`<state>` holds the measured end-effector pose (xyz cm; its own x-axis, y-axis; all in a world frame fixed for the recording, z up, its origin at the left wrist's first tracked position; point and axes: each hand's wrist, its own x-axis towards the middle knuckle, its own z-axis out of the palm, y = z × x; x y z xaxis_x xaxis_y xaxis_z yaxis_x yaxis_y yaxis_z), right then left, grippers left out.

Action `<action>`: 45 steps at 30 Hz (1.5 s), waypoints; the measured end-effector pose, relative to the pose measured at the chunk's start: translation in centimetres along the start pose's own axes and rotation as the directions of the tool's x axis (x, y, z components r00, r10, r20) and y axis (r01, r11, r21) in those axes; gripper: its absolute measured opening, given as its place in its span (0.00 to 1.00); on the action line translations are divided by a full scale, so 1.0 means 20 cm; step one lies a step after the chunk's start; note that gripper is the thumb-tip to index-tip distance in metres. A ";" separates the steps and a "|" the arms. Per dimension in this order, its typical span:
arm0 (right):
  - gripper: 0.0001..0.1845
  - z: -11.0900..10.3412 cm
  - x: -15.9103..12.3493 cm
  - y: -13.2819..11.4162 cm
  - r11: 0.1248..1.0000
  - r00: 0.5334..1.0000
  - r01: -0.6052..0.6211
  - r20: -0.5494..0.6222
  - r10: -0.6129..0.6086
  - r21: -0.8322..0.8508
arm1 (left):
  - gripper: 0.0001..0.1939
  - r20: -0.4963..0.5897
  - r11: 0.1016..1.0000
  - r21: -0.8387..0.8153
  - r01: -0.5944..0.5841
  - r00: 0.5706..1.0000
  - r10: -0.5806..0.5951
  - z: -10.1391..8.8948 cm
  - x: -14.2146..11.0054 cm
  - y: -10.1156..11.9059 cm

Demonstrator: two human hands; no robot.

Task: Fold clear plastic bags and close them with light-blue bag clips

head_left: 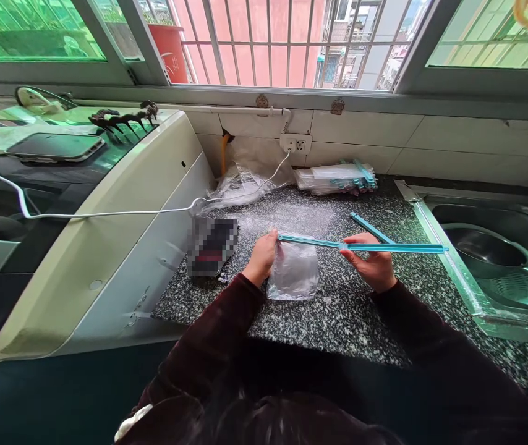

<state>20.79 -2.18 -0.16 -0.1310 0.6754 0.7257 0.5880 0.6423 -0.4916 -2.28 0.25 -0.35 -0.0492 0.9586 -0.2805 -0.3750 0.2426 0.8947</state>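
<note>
A: Over the speckled counter (301, 321), head view: how is the teal strip (398, 248) aligned?
B: Crosswise; its left end is pinched by the left hand (263, 256), its middle by the right hand (371, 264).
A: And the clear bag (294, 275)?
B: Below the strip's left part, nearer the left hand.

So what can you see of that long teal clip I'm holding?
The long teal bag clip is narrow and glossy, plastic-looking. Its two straight sections open out almost in line, meeting at an apparent hinge by the right hand. The left hand pinches one end; the right holds it around the middle, and the other end sticks out free toward the sink. The left section runs along the top edge of a clear plastic bag; its grip there is unclear.
</note>
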 end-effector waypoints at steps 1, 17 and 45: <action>0.07 0.00 0.00 0.00 1.000 1.000 0.017 0.000 -0.017 0.001 | 0.18 0.009 1.000 -0.008 -0.004 1.000 0.004 0.00 0.00 0.00; 0.03 -0.02 0.02 -0.02 0.992 0.995 0.103 0.009 -0.103 -0.068 | 0.14 0.072 0.981 -0.158 0.114 0.992 -0.103 0.01 -0.01 0.02; 0.03 0.05 -0.03 -0.08 1.000 0.996 -0.003 -0.092 0.001 -0.019 | 0.16 0.354 0.990 -0.048 0.131 0.929 -0.105 0.01 -0.07 0.02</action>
<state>19.17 -3.19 -0.35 -0.0564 0.6399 0.7663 0.6037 0.6333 -0.4843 -2.17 -0.99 0.51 0.3216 0.9180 -0.2320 -0.4218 0.3583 0.8329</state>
